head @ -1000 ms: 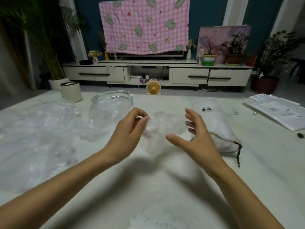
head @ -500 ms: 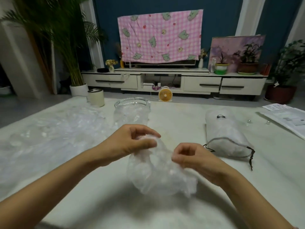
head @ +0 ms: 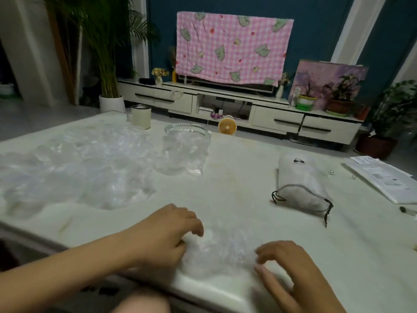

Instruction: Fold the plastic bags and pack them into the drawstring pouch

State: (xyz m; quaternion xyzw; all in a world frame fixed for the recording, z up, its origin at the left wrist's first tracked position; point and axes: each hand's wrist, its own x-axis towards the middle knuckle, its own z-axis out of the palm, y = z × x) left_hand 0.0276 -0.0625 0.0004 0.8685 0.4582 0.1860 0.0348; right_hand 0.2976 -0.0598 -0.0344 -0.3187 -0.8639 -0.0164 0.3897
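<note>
While the crumpled clear plastic bag [head: 216, 254] lies on the white table [head: 248, 177], your left hand [head: 164, 236] pinches one side. Your right hand [head: 291, 265], fingers relaxed, touches the other.

We see only bare parts of the person, with no clothing on them. The left hand [head: 167, 236] shows a row of rounded knuckles, and the left forearm [head: 67, 272] is uncovered up to the left edge of the frame. The right hand [head: 291, 267] is blurred at the fingertips, so we cannot describe the nails. The right forearm [head: 320, 299] is uncovered as well. At the bottom edge is a rounded bare part [head: 142, 302], too blurred for us to name.
</note>
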